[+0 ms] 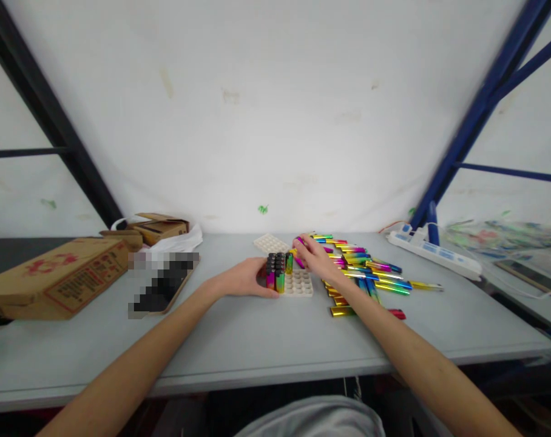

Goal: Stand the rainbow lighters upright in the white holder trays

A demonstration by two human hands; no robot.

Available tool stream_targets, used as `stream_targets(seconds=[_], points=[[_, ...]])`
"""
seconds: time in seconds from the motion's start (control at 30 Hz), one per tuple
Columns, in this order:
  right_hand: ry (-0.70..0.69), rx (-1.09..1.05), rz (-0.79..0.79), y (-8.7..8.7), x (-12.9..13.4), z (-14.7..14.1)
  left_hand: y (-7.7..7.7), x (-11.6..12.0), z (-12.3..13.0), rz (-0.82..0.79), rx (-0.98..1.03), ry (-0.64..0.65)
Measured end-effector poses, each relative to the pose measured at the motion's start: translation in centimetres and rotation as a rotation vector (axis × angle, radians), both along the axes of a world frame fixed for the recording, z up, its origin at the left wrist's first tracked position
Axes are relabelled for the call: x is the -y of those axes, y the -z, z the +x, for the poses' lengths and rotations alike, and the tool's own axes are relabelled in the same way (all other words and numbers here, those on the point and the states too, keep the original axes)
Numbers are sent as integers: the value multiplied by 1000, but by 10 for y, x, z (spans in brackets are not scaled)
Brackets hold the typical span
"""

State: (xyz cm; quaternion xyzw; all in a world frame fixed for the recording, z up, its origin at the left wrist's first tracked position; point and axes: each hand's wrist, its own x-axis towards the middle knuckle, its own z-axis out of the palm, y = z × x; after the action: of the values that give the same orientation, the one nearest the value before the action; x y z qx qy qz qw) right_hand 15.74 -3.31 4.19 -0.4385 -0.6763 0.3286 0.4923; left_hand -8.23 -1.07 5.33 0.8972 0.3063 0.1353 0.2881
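A white tray with round holes [305, 285] lies on the grey table. Several shiny, black-topped cylinders [275, 280] stand upright in its left part. My left hand [248, 278] rests around the left side of the tray, fingers and thumb spread apart against the cylinders. Pinched in my right hand [312, 255] is a magenta shiny cylinder [298, 260], tilted above the tray's back right part. Just right of the tray, partly under my right forearm, a loose pile of shiny multicoloured cylinders [357, 261] lies flat.
Another white holed tray [270, 243] lies behind. At the left are a cardboard box [61, 273], a smaller open box [159, 228], a white plastic bag [178, 241] and a dark phone [166, 285]. A white power strip [434, 252] lies at the right.
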Motion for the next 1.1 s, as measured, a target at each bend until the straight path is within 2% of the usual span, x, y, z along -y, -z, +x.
stream_targets(seconds=[0.1,0.3,0.5,0.67,0.87,0.97,1.1], points=[[141,190,147,1,3,-4,0,0,0,11,-16,-17],[274,327,119,-1,9,-13,1,-1,-1,16,-37,-40],[261,422,101,-3,9,-12,2,-2,-1,19,-36,-39],[283,417,160,-9,13,-8,2,-2,0,1,-2,-23],[121,553,279,-19,17,7,-4,4,1,-23,-10,-29],[115,695,349,-22,16,13,-7,6,1,-38,-6,-27],[73,732,234,-27,18,18,-8,7,2,-47,5,-9]])
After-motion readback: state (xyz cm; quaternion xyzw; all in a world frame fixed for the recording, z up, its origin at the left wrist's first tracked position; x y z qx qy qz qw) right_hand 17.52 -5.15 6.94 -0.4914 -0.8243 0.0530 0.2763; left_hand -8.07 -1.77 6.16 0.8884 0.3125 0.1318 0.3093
